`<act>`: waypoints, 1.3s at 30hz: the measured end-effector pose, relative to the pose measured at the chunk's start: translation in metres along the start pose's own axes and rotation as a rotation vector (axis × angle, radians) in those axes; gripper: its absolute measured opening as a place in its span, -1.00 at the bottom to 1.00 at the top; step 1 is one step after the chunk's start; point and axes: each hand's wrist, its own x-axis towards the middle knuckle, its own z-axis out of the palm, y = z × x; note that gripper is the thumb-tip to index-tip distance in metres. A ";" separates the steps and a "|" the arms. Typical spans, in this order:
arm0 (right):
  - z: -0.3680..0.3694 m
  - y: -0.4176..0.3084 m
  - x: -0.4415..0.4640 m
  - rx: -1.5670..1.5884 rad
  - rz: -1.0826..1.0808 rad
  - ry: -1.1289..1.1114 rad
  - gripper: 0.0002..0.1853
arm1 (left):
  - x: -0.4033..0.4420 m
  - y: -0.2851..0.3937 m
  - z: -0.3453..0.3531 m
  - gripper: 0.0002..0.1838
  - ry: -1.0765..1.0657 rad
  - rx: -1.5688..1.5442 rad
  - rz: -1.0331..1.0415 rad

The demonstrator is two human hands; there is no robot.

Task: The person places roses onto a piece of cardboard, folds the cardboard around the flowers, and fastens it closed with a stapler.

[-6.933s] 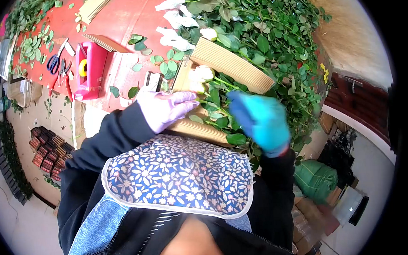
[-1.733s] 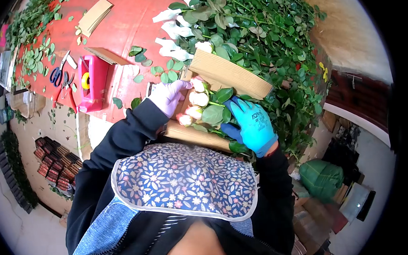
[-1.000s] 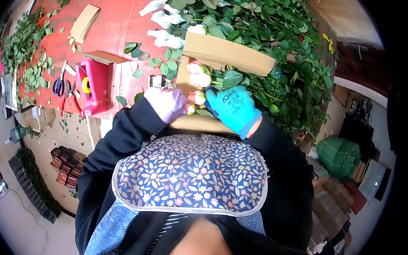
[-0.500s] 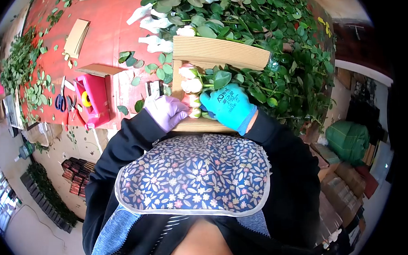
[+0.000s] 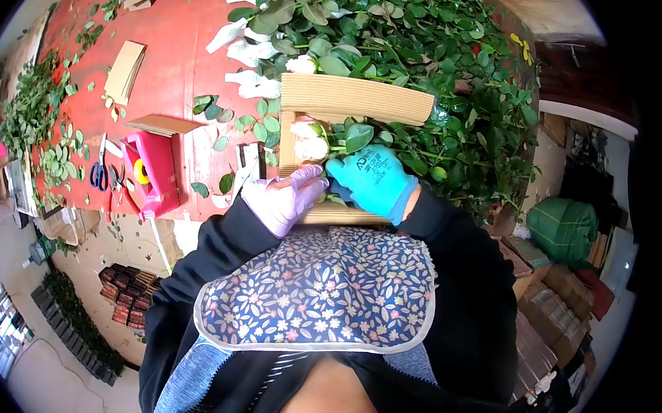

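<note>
My left hand, in a thin purple glove, has its fingers bent together over the lower rose heads and largely hides them. My right hand, in a blue coated glove, is closed round the rose stems just right of the heads. Pale pink roses lie in a column on a cardboard sheet, heads to the left and leafy stems to the right. A corrugated cardboard flap stands along their far side. A near cardboard edge runs below both hands.
Left on the red table are a pink tape dispenser, blue-handled scissors, red-handled pliers and cardboard pieces. White-netted flower heads and heaped leafy stems lie beyond the flap.
Compared with the earlier frames, the rose heads lie in a closer column. My left hand has moved from beside the lower heads to over them. My right hand stays at the stems.
</note>
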 end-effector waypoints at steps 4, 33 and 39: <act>-0.030 0.000 -0.001 0.067 0.099 0.117 -0.73 | -0.002 0.001 0.011 -0.64 0.018 -0.057 -0.079; -0.018 0.011 0.007 -0.186 0.011 0.083 -0.59 | -0.006 -0.024 0.012 -0.59 0.012 -0.292 0.003; -0.008 0.010 0.021 -0.296 0.047 0.031 -0.67 | -0.005 -0.012 0.004 -0.55 0.003 -0.265 -0.020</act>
